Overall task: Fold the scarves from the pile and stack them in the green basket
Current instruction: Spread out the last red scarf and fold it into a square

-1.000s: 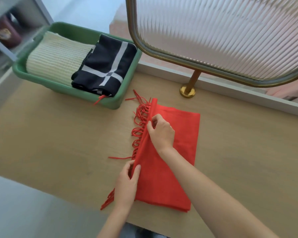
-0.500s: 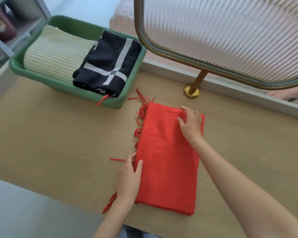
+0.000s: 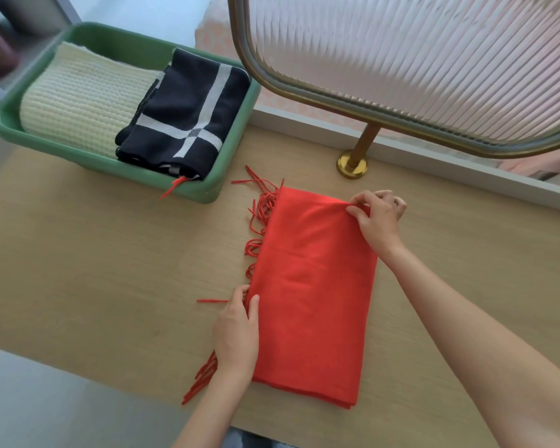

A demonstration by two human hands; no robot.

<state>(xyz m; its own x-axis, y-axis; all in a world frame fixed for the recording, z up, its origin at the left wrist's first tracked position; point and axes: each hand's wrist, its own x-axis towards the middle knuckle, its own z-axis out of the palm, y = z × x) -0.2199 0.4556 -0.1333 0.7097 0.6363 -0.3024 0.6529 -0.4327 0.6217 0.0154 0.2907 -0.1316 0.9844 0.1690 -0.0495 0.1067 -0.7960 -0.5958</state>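
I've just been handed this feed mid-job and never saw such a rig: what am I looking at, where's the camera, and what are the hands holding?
No machine: a person's bare hands, seen from one head-worn camera looking down. On the light wooden table lies a folded red fringed scarf; the right hand pinches its far corner, the left hand grips its fringed edge. The green plastic basket holds a folded cream knitted scarf and a navy white-striped scarf.

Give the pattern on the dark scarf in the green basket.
The dark scarf is black with crossing white stripes; head view.
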